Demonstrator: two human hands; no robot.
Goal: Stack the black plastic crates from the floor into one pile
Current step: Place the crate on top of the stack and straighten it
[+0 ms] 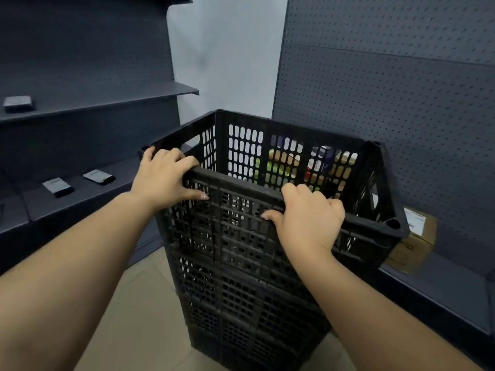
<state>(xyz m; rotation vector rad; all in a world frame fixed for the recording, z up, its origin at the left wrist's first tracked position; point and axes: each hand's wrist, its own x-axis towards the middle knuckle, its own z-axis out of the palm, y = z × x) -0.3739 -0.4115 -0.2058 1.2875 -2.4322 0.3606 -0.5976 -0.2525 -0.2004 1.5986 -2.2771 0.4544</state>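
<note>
A pile of black plastic crates [249, 303] with slotted walls stands on the tiled floor in front of me. The top crate [294, 135] sits on the pile, its open mouth facing up. My left hand [163, 178] grips the near rim at the top crate's left corner, fingers curled over the edge. My right hand [308, 218] grips the same near rim further right, thumb on the outer wall. Coloured items show through the far wall's slots.
Dark shelves [107, 100] with pegboard backs stand on the left, holding small flat boxes [57, 186]. A pegboard wall [401, 103] and low shelf are on the right, with a cardboard box [415, 242] behind the pile. Beige tile floor [139, 317] lies below.
</note>
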